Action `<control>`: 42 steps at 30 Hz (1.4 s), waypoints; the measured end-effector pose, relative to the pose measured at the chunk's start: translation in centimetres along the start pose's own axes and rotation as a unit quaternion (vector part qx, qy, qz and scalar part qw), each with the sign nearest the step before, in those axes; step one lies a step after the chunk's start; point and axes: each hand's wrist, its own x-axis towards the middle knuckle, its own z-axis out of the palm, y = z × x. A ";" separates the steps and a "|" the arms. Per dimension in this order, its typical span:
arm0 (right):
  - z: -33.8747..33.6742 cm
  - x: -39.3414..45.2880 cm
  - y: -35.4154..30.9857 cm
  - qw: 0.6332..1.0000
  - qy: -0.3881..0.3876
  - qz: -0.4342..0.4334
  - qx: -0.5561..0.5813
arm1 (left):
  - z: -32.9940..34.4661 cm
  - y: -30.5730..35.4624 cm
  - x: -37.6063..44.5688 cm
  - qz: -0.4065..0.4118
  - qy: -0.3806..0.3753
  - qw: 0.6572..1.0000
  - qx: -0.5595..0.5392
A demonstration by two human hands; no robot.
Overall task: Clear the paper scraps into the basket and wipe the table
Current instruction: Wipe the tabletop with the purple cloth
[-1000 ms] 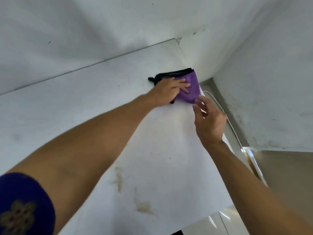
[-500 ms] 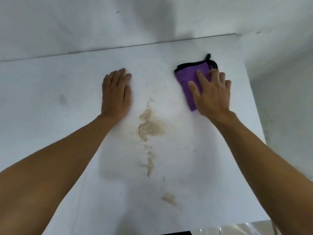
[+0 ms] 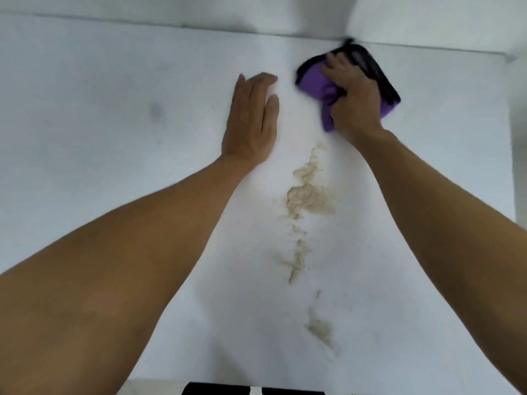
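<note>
Two hands are on the white table (image 3: 99,138), and I begin with their fingers. On the right hand (image 3: 353,101) the fingers (image 3: 335,65) are curled, and together with the thumb they gather and grip the purple cloth (image 3: 316,81), which bunches up under the palm. This cloth has a black edge and it lies on the table near the far right corner, close to the wall (image 3: 171,7); part of it shows to the left of the hand and part to the right, and it looks a little blurred. On the left hand (image 3: 252,118) the fingers (image 3: 256,84) are straight and pressed together, with the thumb just beside them, and the whole hand rests flat on the table, palm down, near the cloth but apart from it. Both forearms are bare and reach forward from the near side of the table. Between the two forearms, several brown stains (image 3: 309,199) run in a broken line from just below the right hand toward the near edge of the table; the biggest patch is in the middle. One faint grey mark (image 3: 156,112) is on the table far to the left of the left hand.
</note>
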 end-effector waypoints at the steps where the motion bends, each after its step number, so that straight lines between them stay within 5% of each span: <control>1: 0.7 -0.4 -0.7 0.999 -0.004 -0.027 0.018 | -0.2 0.0 -0.3 -0.018 0.003 1.000 -0.025; 9: 1.3 -9.6 -3.5 0.984 -0.076 -0.064 0.148 | -2.9 1.0 -8.1 0.015 -0.102 0.990 -0.094; 12: -0.4 -11.1 -3.1 0.976 -0.095 0.003 0.196 | -4.8 0.1 -11.4 0.016 -0.053 0.996 -0.063; 17: -1.1 -7.1 -3.8 0.951 0.070 0.193 0.233 | -6.6 -2.1 -12.6 -0.062 0.002 0.998 -0.009; 20: 1.5 -6.2 -6.4 0.947 0.036 0.173 0.269 | -6.4 -1.6 -12.7 -0.071 0.021 0.997 -0.028; 24: 1.3 -9.1 -7.7 0.952 -0.116 0.137 0.247 | -6.6 -1.6 -12.6 -0.076 0.047 0.995 -0.048; 29: 0.1 -5.4 -7.0 0.935 0.005 0.250 0.250 | -7.0 -1.6 -12.7 -0.058 0.096 0.991 -0.072; 33: 7.3 -5.1 -12.4 0.948 -0.081 0.149 0.269 | -8.3 -2.0 -13.3 -0.142 0.175 0.966 -0.128; 38: 13.7 -11.1 -17.6 0.977 -0.167 -0.020 0.131 | -12.9 -5.0 -15.4 -0.177 0.230 0.953 -0.092; 40: 14.0 -13.8 -19.0 0.958 -0.204 -0.028 0.198 | -14.8 -6.0 -16.4 -0.117 0.177 0.976 -0.041; 42: 13.3 -15.9 -20.0 0.946 -0.188 0.000 0.263 | -15.7 -6.3 -17.8 -0.058 0.037 0.997 -0.038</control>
